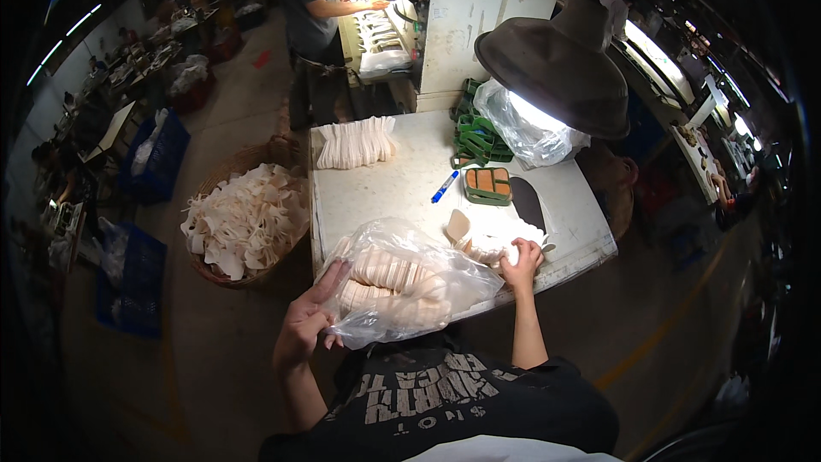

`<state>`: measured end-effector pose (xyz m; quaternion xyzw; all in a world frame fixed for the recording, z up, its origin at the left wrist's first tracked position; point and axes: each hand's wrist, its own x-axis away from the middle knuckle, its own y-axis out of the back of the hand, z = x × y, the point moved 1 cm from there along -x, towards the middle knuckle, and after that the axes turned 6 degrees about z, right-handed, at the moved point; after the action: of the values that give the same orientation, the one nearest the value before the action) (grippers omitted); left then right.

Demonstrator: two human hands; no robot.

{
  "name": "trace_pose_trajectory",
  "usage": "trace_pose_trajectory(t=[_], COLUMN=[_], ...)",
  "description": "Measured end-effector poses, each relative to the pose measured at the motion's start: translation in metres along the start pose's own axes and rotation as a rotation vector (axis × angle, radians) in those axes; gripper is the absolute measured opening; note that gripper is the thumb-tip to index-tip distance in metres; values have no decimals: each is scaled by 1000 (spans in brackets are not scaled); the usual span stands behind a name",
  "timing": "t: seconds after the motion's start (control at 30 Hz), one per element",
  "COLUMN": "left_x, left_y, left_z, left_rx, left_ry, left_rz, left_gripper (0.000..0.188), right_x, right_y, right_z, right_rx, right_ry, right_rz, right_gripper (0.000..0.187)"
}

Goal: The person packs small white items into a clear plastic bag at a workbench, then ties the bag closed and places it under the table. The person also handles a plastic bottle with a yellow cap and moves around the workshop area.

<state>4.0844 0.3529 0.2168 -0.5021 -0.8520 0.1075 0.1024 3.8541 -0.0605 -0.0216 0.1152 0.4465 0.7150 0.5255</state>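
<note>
A clear plastic bag (466, 278) filled with stacks of pale, sole-shaped insoles (389, 269) lies on the table's near edge, partly overhanging it. My left hand (306, 318) is closed on the bag's left side, near its lower corner. To the right of the bag, a loose bunch of pale insoles (487, 238) lies under bright lamp light. My right hand (523, 265) is at the right end of that bunch, its curled fingers gripping the pieces. Glare washes out some of the insoles' edges.
A dark lamp shade (556, 68) hangs low over the white table (410, 180). On it are an insole row (357, 143), a blue marker (445, 186), a green-strapped block (487, 186) and a dark sole shape (528, 205). A heaped basket (244, 222) stands left; a co-worker (308, 8) works beyond.
</note>
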Motion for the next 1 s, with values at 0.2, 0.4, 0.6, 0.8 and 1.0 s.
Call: trace_pose_trajectory(t=[0.2, 0.4, 0.6, 0.8, 1.0], left_x=[3, 4, 0, -12, -30], left_y=[9, 10, 6, -4, -10], left_z=[-2, 2, -3, -13, 0], left_rx=[4, 23, -7, -88, -197], left_ry=[-37, -55, -86, -38, 23], left_rz=[8, -16, -84, -41, 113], left_gripper=[88, 89, 88, 88, 93], right_x=[-5, -1, -10, -16, 5], right_y=[12, 25, 98, 137, 157], right_z=[-31, -24, 76, 60, 77], right_rx=[-297, -1167, -1582, -1929, -2147], right_ry=[-17, -336, -45, -89, -27], right_rz=[-23, 155, 322, 407, 703], right_gripper=[40, 40, 54, 74, 87])
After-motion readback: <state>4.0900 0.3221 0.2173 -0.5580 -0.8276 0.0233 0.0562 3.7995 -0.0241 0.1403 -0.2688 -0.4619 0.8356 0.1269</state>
